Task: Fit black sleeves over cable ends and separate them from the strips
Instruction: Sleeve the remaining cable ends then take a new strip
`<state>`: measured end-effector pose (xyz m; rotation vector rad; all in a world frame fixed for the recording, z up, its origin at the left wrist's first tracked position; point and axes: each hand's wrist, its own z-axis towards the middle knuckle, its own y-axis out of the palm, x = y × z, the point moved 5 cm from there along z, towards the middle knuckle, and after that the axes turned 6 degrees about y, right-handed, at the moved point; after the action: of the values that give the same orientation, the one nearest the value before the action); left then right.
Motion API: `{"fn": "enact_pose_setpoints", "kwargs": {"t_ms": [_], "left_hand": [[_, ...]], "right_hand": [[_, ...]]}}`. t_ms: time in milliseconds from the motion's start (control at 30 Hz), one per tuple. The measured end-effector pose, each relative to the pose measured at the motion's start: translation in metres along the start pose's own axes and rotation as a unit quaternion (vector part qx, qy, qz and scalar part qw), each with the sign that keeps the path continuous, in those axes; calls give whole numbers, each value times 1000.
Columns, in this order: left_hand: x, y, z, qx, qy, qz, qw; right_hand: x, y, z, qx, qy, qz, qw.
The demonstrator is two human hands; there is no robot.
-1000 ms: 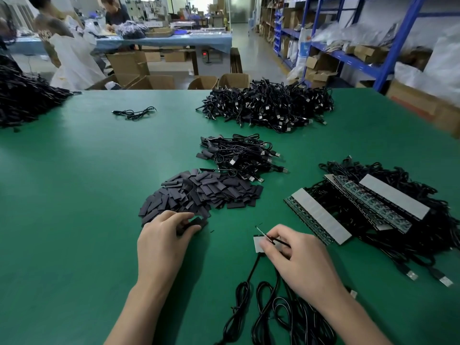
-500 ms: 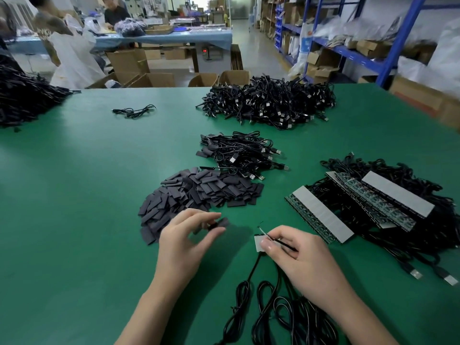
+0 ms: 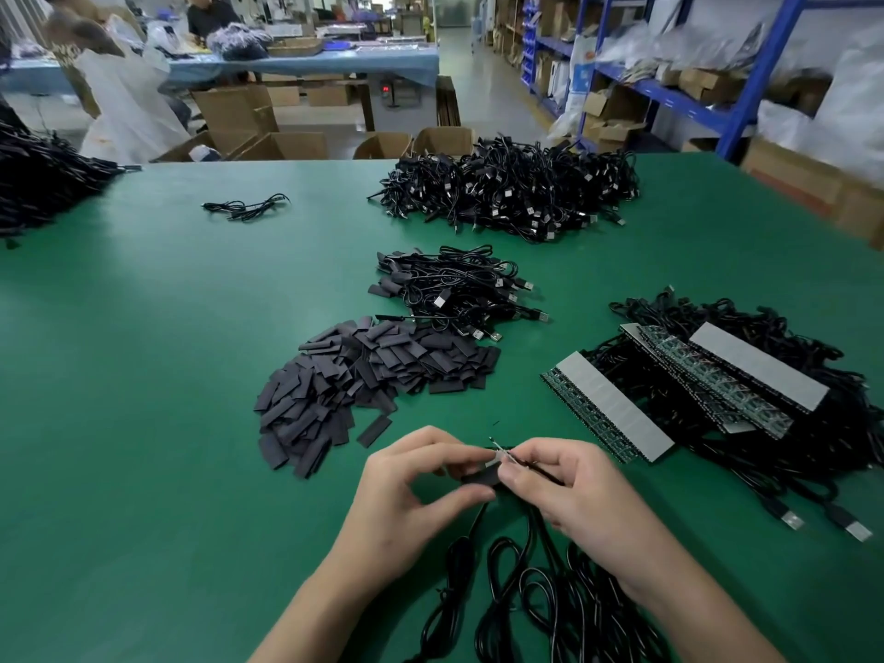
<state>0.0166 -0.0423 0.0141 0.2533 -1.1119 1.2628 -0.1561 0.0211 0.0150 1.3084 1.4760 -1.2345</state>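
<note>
- Head view, nearest edge: coiled black cables on the green table.
- Just beyond: left hand pinching a black sleeve between thumb and fingers; right hand gripping the cable end at the sleeve's right end.
- Past the left hand: one loose sleeve, then a pile of sleeves.
- Right side: grey-backed strips lying on tangled cables.
- Centre: small cable bundle.
- Far edge: large cable heap.
</note>
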Motion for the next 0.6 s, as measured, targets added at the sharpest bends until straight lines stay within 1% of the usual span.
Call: {"fn": "enact_pose_setpoints", "kwargs": {"t_ms": [300, 600], "left_hand": [[2, 2, 2, -5, -21, -56, 998], [1, 4, 1, -7, -13, -36, 999]], "right_hand": [[-1, 1, -2, -20, 37, 68, 997], [-1, 2, -3, -31, 44, 64, 997]]}}
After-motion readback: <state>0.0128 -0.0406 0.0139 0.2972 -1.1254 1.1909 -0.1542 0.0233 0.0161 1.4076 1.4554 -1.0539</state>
